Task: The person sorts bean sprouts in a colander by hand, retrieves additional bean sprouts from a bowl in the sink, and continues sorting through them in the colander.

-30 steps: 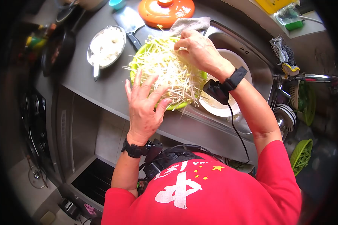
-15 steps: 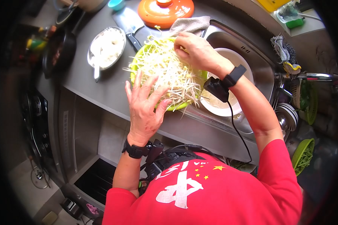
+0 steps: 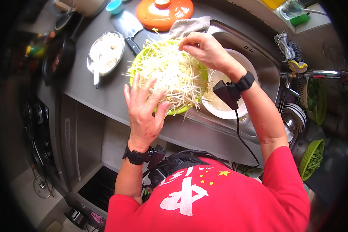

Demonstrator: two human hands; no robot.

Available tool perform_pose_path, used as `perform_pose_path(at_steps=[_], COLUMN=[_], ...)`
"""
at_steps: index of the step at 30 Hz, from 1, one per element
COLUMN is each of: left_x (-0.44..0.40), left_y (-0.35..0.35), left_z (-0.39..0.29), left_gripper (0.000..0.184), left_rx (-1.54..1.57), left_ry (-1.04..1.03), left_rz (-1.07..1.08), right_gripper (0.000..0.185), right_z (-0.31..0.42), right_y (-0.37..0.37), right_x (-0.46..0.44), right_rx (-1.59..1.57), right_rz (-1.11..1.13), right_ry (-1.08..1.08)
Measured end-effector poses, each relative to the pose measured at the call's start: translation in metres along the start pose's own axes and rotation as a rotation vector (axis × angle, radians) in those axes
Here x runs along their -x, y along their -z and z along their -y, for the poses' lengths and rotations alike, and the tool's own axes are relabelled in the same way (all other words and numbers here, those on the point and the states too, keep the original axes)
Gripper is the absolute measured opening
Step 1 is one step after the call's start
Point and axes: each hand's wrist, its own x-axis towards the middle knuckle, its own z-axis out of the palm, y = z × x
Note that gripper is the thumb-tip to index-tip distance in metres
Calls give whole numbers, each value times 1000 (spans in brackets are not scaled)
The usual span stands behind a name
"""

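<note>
A yellow-green basket (image 3: 132,73) heaped with white bean sprouts (image 3: 174,77) sits on the counter at the sink's left edge. My left hand (image 3: 143,116) lies against the basket's near left side, fingers spread and touching the outer sprouts. Over the far right of the heap, my right hand (image 3: 208,52) has thumb and forefinger drawn together in a pinch. Whatever is between those fingertips is too small to make out. Just right of the basket, a white bowl (image 3: 253,69) with water stands in the metal sink (image 3: 266,77), partly hidden by my right forearm.
Left of the basket are a cleaver (image 3: 127,25) and a plate of white food (image 3: 107,50) with a spoon. An orange lid (image 3: 164,17) and a grey cloth (image 3: 189,26) lie behind. The faucet (image 3: 321,74) reaches in from the right.
The view has shifted slightly, moving the counter items left. My right hand's fingers have changed their bend over the sprouts, with the fingertips showing more. My left hand keeps its place by the basket.
</note>
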Motion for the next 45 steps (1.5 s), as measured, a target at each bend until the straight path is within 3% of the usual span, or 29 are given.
perform_pose_path(at_steps=[2,6,11,21,28,34,45], left_x=[-10,-45,-63,-61,-54,-51,-47], left_y=[3,4,-19,-16,-22,-26,-29], left_z=[-3,-10,0,2,11,15,16], left_gripper=[32,44,56,51,52,53,52], left_rx=[-10,-152,-285,-249,-142,-117,-96], left_ry=[-23,-142,-176,-125,-114,-111,-84], left_rz=[-32,83,224,285,229,192,170], right_gripper=[9,10,9,15,17,13,21], right_z=[-5,3,3,-7,16,16,30], right_y=[-8,-18,-21,-23,-35,-46,-50], right_x=[1,5,3,0,-11,-21,-29], right_rx=[270,434,369,399,477,511,669], right_rz=[-95,-147,-172,-173,-60,-64,-1], right_ry=[167,119,-15,21,-124,-124,-152])
